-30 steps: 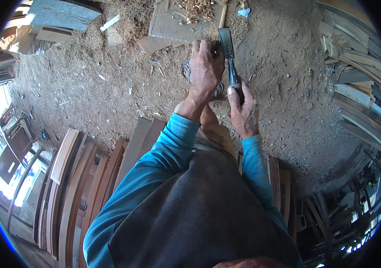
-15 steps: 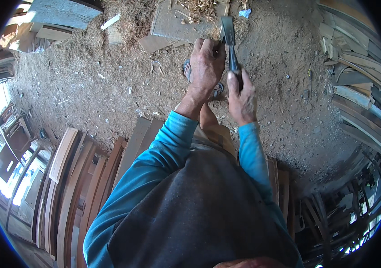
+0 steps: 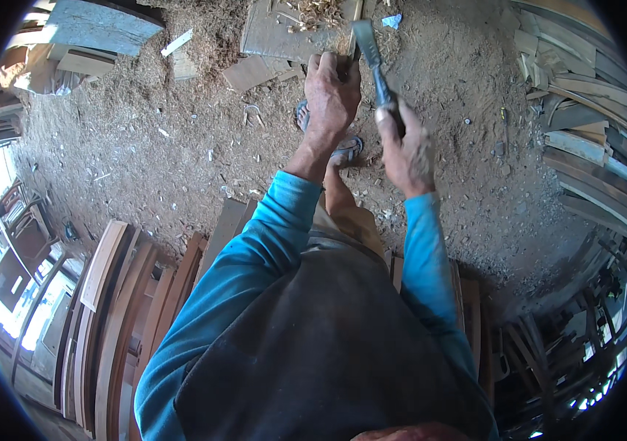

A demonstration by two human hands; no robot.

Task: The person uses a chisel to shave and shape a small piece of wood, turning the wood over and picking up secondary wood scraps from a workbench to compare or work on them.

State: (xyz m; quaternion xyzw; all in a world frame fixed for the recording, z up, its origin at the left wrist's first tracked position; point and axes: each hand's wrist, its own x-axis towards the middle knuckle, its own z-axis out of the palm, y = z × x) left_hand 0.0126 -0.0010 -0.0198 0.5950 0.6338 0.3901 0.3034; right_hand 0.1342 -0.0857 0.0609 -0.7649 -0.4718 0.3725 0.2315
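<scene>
My left hand (image 3: pixel 332 95) is closed around a thin strip of wood (image 3: pixel 357 13), its far end pointing away from me over a board. Most of the strip is hidden by the fingers. In my right hand (image 3: pixel 407 151) is a wide-bladed chisel (image 3: pixel 369 50), gripped by its dark handle. Its flat metal blade leans up and to the left, with the tip close beside the strip; whether the two touch I cannot tell.
A wooden board (image 3: pixel 276 40) heaped with curled shavings (image 3: pixel 321 13) lies ahead on the dirt floor. My sandalled feet (image 3: pixel 346 151) are just below my hands. Stacked planks (image 3: pixel 129 309) stand at the near left, and more timber (image 3: pixel 596 173) is piled along the right.
My right hand has shifted slightly right, and the chisel now tilts more to the left. My left hand keeps its hold on the strip. The whole view has shifted a little.
</scene>
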